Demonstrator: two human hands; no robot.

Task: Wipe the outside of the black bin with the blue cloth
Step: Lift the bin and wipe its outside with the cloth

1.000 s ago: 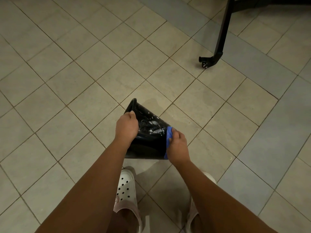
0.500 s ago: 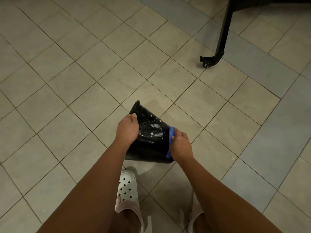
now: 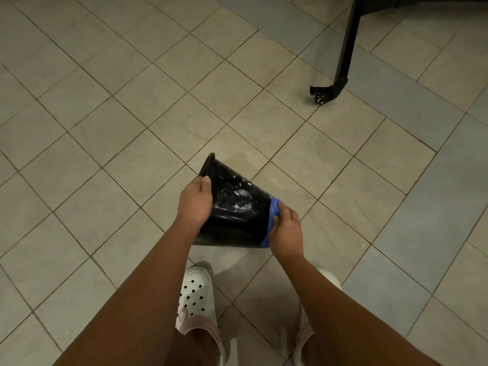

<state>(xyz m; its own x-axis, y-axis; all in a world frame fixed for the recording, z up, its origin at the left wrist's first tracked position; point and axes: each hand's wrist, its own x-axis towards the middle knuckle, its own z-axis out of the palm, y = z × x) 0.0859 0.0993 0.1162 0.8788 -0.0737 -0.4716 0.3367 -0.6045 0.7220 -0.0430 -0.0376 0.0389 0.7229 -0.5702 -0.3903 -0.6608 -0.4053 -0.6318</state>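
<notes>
A person held a glossy black plastic bin tilted above a beige tiled floor, its lipped edge pointing up and away and its broad end nearest the camera. The left hand gripped the bin's left wall, thumb laid along the plastic and the remaining fingers curled round out of sight. The right hand pressed a bunched blue cloth against the bin's right wall, its fingers curled and pinching the fabric, which ran down that side to the bin's near edge. White smears streaked the black wall between the two hands. Below the bin stood the person's feet in white perforated clogs, the right one mostly hidden behind the right forearm. Well apart, at upper right, a black metal leg ended in a small castor on a band of grey-blue tiles. The bin's inside faced away from the camera, so any contents could not be told.
</notes>
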